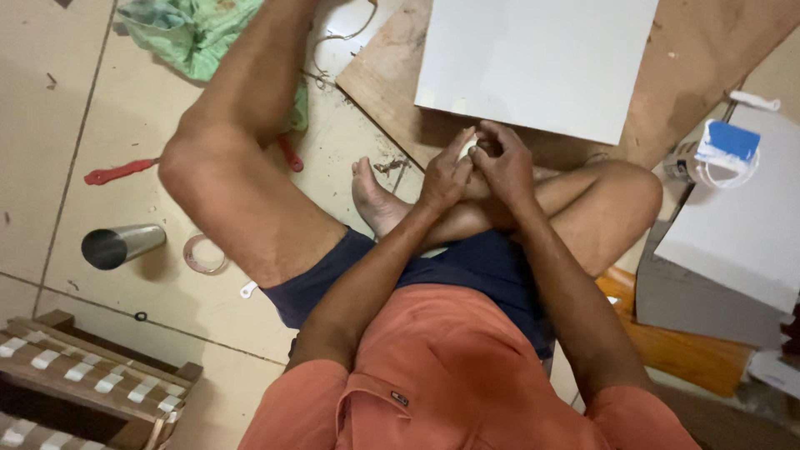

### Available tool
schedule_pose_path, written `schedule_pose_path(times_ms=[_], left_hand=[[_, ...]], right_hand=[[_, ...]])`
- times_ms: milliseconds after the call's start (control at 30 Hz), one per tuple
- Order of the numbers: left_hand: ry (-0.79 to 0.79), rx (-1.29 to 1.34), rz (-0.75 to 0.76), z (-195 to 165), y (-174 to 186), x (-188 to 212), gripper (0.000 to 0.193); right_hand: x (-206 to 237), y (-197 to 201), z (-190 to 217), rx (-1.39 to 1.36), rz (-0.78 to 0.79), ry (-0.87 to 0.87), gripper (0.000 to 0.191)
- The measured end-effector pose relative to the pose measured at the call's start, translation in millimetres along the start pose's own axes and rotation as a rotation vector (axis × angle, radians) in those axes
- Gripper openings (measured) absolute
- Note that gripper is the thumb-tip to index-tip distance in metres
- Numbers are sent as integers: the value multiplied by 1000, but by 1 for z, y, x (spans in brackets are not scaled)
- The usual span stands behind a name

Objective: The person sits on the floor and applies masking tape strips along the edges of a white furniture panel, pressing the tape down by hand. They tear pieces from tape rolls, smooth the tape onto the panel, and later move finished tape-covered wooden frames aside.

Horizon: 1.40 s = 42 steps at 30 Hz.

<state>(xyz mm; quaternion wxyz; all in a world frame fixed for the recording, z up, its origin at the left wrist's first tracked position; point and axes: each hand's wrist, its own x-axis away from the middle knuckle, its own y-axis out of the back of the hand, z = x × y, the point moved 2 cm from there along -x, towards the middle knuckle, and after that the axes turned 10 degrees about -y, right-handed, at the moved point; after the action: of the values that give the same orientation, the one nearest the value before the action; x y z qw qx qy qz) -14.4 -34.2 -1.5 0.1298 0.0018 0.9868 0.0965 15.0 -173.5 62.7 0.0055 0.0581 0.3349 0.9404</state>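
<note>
Seated on tiled floor. Left hand and right hand meet over crossed legs, both grips closed around a small pale object, mostly hidden by fingers; kind unclear. White flat panel just beyond, top edge cut off.

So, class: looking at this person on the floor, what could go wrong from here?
1. The small white piece pinched between left hand and right hand could slip out and get lost in the floor debris.
2. The bare foot lies close to the debris and might get pricked.
</note>
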Motion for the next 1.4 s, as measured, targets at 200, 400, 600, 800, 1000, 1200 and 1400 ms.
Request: schedule_pose_path(times_ms=[200,400,600,800,1000,1200,1400], left_hand=[[-40,-9,182,11,-29,-11,55],[146,96,180,4,-33,-9,60],[539,381,-95,0,-69,-17,45],[643,543,-222,9,-80,-47,32],[672,614,-238,18,-81,-48,35],[614,666,-196,28,-83,-51,31],[574,461,-114,46,-87,-55,28]], right_hand=[[-16,6,-37,-328,-4,-153,35],[-12,15,-34,-195,-41,-144,27],[-20,31,-23,188,-189,236,15],[-51,39,-14,205,-124,265,13],[-70,36,-10,46,-31,123,23],[-91,37,-9,138,30,126,23],[-104,34,-39,149,50,156,23]])
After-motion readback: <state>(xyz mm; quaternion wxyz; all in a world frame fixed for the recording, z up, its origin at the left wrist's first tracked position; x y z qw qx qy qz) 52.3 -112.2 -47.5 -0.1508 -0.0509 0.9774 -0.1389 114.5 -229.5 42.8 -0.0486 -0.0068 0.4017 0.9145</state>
